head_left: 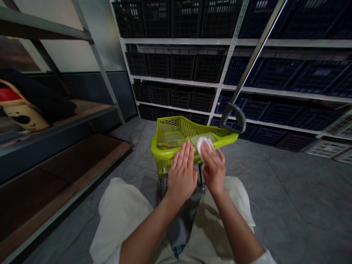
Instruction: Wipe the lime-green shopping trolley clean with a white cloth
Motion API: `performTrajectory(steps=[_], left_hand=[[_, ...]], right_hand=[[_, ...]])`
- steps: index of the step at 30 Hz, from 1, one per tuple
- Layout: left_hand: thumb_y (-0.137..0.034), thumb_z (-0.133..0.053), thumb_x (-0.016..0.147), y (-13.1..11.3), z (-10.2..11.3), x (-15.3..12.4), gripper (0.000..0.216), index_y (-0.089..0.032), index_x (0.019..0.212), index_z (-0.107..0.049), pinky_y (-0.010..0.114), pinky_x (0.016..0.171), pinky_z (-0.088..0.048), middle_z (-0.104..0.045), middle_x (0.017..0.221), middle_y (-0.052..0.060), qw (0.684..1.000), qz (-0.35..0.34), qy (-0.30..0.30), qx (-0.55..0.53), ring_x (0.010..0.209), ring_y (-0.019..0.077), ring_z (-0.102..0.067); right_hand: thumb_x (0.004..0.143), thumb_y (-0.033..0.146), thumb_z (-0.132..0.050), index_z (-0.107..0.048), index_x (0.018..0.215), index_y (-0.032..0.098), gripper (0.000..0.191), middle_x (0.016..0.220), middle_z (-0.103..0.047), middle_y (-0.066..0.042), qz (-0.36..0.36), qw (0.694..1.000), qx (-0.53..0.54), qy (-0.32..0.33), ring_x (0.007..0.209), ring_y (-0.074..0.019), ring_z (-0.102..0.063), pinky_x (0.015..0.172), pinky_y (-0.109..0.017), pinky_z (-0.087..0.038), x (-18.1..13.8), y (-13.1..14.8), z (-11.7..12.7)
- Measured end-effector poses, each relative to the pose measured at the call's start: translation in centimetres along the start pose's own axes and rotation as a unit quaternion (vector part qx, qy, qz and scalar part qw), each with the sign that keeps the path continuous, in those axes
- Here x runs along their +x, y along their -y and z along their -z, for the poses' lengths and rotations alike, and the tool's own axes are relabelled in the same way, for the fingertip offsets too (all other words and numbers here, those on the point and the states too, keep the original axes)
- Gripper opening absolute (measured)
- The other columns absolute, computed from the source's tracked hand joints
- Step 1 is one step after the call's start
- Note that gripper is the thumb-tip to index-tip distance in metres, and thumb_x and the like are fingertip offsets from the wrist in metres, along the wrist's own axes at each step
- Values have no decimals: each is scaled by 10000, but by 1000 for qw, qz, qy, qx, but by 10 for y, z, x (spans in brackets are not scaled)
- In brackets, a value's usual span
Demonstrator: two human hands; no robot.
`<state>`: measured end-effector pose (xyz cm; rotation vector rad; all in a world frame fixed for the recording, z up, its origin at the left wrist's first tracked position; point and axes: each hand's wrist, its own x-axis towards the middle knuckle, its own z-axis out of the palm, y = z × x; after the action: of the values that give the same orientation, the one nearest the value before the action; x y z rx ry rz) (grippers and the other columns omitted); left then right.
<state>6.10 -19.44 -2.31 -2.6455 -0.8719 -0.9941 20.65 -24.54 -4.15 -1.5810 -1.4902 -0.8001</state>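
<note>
A lime-green plastic shopping cart [162, 152] with perforated basket walls stands on the floor in front of my knees. My left hand [181, 172] lies flat against the cart's near rim, its fingers stretched out together and nothing in it. Under the fingers of my right hand [213, 167] is a white cloth [204, 143], pressed on the rim by a pale flat panel [194, 140]. A grey loop handle [238, 119] and a long metal pole [258, 49] rise from the cart's right end. My palms are hidden from view.
White metal shelving [176, 41] with several black crates [183, 66] and blue crates [279, 75] stands behind the cart. At left, a rack [93, 110] carries a yellow bag with a face design [26, 113]. Grey tile floor [277, 179] lies to the right.
</note>
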Motion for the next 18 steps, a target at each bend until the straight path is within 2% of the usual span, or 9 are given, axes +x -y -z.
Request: performTrajectory(steps=[2,3,7,9,11,13,15,16,18], left_hand=[[-192,-416,908,0,0,0,779,-57,1588,-61,432,1248,-215,-156,1662,123,1000,0,3,3,1547,233,-131],[-196,-417,910,0,1,0,777,-57,1588,-64,429,1248,-215,-154,1662,123,1000,0,4,4,1547,233,-132],[-191,-429,909,-1,2,1,781,-48,1587,-69,411,1250,-212,-153,1661,124,1000,-3,4,6,1546,228,-142],[-187,-433,906,-2,2,1,787,-49,1587,-63,414,1249,-215,-157,1661,124,1000,0,2,4,1546,229,-142],[-190,-428,911,-2,1,1,782,-54,1588,-62,423,1247,-218,-158,1662,126,1000,2,1,3,1546,232,-138],[-199,-422,918,-2,1,1,769,-51,1587,-71,431,1246,-217,-157,1661,133,1000,2,2,2,1547,240,-131],[-200,-418,920,-1,1,1,762,-51,1587,-80,432,1247,-213,-159,1661,137,1000,-1,4,0,1547,244,-132],[-198,-414,920,-1,2,0,760,-55,1587,-79,429,1247,-212,-161,1661,135,1000,-1,3,0,1546,242,-136],[-191,-405,921,-1,2,0,758,-62,1589,-72,416,1249,-204,-160,1662,125,1000,-1,3,-2,1545,232,-140]], right_hand=[[787,-6,-401,-447,1482,273,750,1468,-563,-47,51,998,16,32,1412,-177,-469,1184,-415,-310,0,6,0],[786,-6,-401,-457,1475,278,747,1460,-571,-43,48,998,15,28,1404,-176,-479,1187,-419,-302,0,3,0],[725,-12,-367,-533,1418,295,776,1400,-625,-45,-80,993,-23,-84,1316,-198,-577,1152,-468,-332,1,-25,-7],[714,-9,-358,-545,1408,288,777,1394,-629,-55,-117,986,-34,-112,1301,-206,-591,1129,-478,-358,2,-25,-8],[721,-10,-362,-519,1431,271,780,1422,-605,-61,-86,994,-24,-70,1337,-199,-557,1130,-461,-362,2,-11,-7],[747,-5,-382,-493,1450,258,759,1448,-581,-59,-13,1000,-1,-4,1382,-183,-507,1147,-430,-349,2,6,-3],[767,4,-401,-486,1453,258,736,1456,-575,-53,37,998,15,39,1400,-176,-484,1166,-417,-327,3,11,0],[764,3,-402,-492,1448,263,737,1452,-579,-49,39,998,16,40,1397,-177,-488,1173,-423,-314,3,7,1],[732,-11,-387,-518,1427,277,764,1428,-602,-44,-3,1000,4,4,1366,-182,-525,1173,-440,-305,4,-9,0]])
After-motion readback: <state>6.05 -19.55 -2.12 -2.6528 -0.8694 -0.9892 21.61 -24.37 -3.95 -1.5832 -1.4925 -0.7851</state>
